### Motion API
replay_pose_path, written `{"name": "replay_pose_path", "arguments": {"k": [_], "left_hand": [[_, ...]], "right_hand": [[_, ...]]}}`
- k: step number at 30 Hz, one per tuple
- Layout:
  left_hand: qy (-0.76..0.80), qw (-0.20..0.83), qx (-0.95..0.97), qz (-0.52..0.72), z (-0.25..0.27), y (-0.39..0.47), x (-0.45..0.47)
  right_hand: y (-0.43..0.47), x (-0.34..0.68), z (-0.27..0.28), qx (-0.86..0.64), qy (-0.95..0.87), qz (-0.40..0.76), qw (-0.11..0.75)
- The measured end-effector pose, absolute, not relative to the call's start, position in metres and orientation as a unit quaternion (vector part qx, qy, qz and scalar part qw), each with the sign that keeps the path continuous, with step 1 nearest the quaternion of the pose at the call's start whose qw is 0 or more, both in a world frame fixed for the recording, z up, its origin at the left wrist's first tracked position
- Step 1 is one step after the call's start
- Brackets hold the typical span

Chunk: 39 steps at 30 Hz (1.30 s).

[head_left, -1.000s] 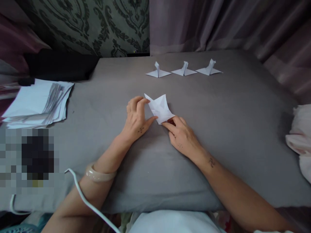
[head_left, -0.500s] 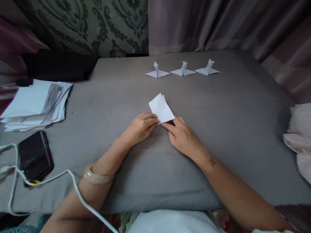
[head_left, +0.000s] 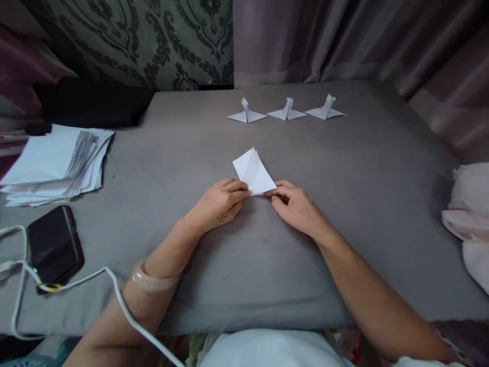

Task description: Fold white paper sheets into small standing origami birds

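"Left hand point(head_left: 223, 201) and right hand point(head_left: 296, 206), what were they up to?"

"Both were at the folded paper point(head_left: 255, 173), which lay in front of the person, around the middle of the grey-covered bench point(head_left: 229, 275). The left had thumb and fingertips pinched together on its near left corner."

"And the right?"

"Fingers loosely curled and touching the near right corner, with a narrow gap by the thumb. From where I stood I couldn't tell whether it actually gripped."

"How did the paper look?"

"White, creased, roughly kite-shaped, with a pointed tip aimed away from the person. More than one layer showed at that tip."

"What was past it?"

"Three paper birds point(head_left: 287, 114) stood in a row towards the far edge, wings spread flat, necks up, wing tips nearly meeting."

"Over on the left I noticed an untidy stack of paper point(head_left: 42, 158)."

"Yes, with something black point(head_left: 95, 104) behind it. Nearer lay a dark phone point(head_left: 53, 244), and a white cable point(head_left: 122, 303) looped past it and crossed the left forearm point(head_left: 171, 250), which wore a pale bangle point(head_left: 156, 283)."

"On the right side sat some crumpled pale cloth point(head_left: 468, 214)."

"And at the back hung a mauve curtain point(head_left: 282, 41), next to patterned wallpaper point(head_left: 191, 35)."
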<state>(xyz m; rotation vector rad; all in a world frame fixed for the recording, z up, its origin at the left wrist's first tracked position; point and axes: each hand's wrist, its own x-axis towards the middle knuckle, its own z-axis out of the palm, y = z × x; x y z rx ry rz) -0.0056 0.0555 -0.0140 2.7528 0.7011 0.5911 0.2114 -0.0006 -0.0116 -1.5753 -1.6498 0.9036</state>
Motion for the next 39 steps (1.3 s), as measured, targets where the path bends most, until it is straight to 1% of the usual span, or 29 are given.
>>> {"name": "replay_pose_path", "arguments": {"k": [2, 5, 14, 25, 32, 39], "left_hand": [[0.242, 0.109, 0.946, 0.188, -0.013, 0.054, -0.005], [0.243, 0.094, 0.951, 0.169, -0.01, 0.052, -0.005], [0.246, 0.06, 0.958, 0.136, -0.006, 0.049, -0.004], [0.245, 0.054, 0.959, 0.135, -0.008, 0.049, -0.004], [0.251, 0.066, 0.956, 0.135, -0.006, 0.048, -0.004], [0.282, 0.101, 0.939, 0.168, -0.007, 0.049, 0.0]], "right_hand": [[0.001, 0.214, -0.011, -0.618, -0.594, 0.381, 0.347], [0.002, 0.218, -0.009, -0.643, -0.556, 0.396, 0.347], [0.004, 0.217, -0.014, -0.682, -0.54, 0.326, 0.371], [0.007, 0.208, -0.012, -0.695, -0.541, 0.288, 0.377], [0.005, 0.212, -0.015, -0.687, -0.552, 0.294, 0.37], [0.004, 0.213, -0.015, -0.692, -0.564, 0.274, 0.358]]}}
